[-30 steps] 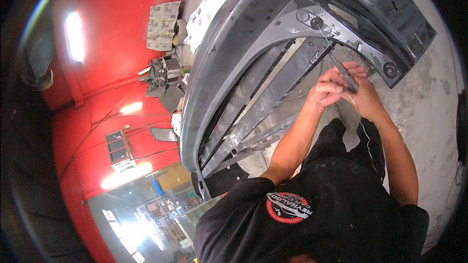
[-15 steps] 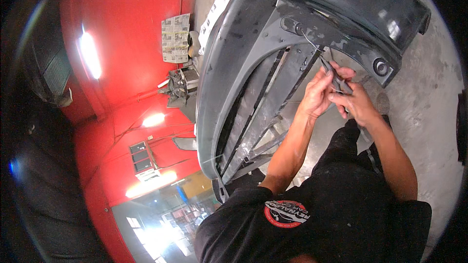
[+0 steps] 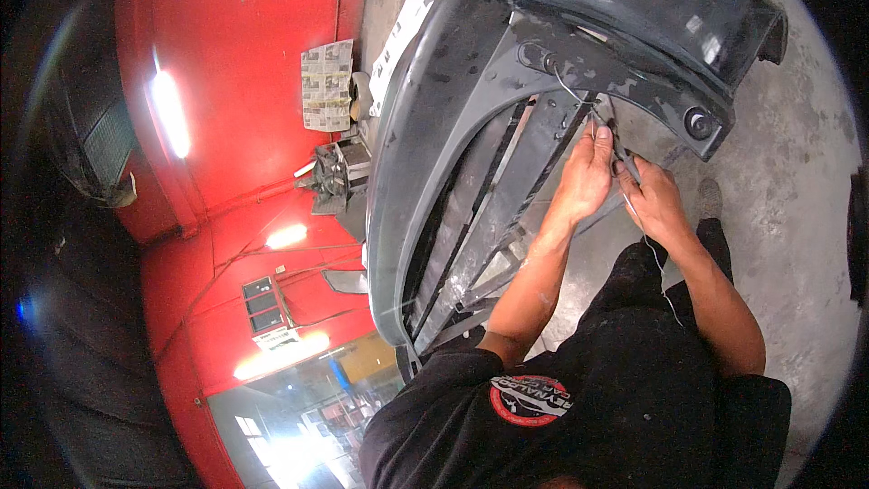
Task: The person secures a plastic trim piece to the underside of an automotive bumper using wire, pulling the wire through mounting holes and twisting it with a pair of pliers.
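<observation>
A large dark grey car body panel (image 3: 507,45), curved like a bumper, spreads in front of me. A thin wire (image 3: 568,89) runs from an oval opening in it toward my hands. My left hand (image 3: 587,177) is closed, thumb and fingers pinching the wire near the tip of a dark pair of pliers (image 3: 619,147). Just to its right, my right hand (image 3: 654,199) is wrapped round the pliers' handles. Under that hand, a loose pale length of the wire hangs down across my dark trousers. My fingers partly hide the tool's jaws.
A frame of bars (image 3: 489,294) stands beneath the panel. A round fitting (image 3: 700,122) sits at its right end. Newspaper-covered parts (image 3: 327,81) and a dark mechanical part (image 3: 339,172) lie by the red wall (image 3: 244,54). Concrete floor (image 3: 778,217) extends to the right.
The loose end of the wire now hangs visibly below my right hand. My left hand has turned, its thumb now along the wire, and my right hand has dropped slightly.
</observation>
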Available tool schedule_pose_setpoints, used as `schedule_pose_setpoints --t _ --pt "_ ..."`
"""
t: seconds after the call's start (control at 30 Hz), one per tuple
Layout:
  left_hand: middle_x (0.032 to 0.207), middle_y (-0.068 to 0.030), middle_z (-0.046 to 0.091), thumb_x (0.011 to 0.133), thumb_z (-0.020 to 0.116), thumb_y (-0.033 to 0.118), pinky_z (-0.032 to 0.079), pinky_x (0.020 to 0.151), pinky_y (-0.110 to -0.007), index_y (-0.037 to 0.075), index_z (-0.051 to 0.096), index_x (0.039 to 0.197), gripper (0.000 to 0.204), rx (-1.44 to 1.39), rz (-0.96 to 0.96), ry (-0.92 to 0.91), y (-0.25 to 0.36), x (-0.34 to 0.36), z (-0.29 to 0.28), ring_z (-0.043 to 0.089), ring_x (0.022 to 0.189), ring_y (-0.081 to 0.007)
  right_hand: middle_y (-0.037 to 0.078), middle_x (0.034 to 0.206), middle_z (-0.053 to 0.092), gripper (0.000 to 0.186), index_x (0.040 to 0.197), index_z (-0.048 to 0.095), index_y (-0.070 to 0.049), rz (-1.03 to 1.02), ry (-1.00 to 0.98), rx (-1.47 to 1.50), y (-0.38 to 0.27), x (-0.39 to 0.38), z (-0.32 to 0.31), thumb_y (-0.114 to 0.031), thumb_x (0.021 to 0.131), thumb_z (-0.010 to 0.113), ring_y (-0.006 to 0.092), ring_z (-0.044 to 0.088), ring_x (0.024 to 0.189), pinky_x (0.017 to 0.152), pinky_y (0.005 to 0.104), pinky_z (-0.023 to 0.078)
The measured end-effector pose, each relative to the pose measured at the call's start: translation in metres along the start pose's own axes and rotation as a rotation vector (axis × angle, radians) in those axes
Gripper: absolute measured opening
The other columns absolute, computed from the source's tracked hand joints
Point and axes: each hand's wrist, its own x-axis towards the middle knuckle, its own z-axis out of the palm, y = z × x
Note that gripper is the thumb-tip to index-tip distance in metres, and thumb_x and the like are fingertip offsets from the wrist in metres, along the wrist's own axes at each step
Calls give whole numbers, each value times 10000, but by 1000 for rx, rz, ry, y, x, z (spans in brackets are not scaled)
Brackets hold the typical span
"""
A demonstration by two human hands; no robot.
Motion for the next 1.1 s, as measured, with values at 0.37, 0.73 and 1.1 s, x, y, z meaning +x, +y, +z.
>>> schedule_pose_setpoints --t 0.37,0.73,1.1 --pt "1191 -159 520 947 342 412 437 879 -350 -4 383 1231 506 -540 94 -122 -11 4 19 524 1057 -238 259 878 594 349 959 565 21 -1 -6 -150 -7 8 -15 -310 850 541 419 566 852 735 450 437" --pt "818 -141 533 631 687 228 292 1001 -529 16 487 811 342 -1195 244 -799 -47 56 20 531 938 -331 99 911 480 553 1057 438 22 -67 -206 289 18 22 -9 -212 672 758 152 469 686 581 285 392" --pt "645 -101 594 929 392 393 348 349 -246 51 452 594 482 -596 -245 -232 4 31 23 462 424 -125 82 694 524 662 1168 339 -70 -13 -368 597 25 34 -10 -53 603 683 150 482 436 360 257 376"
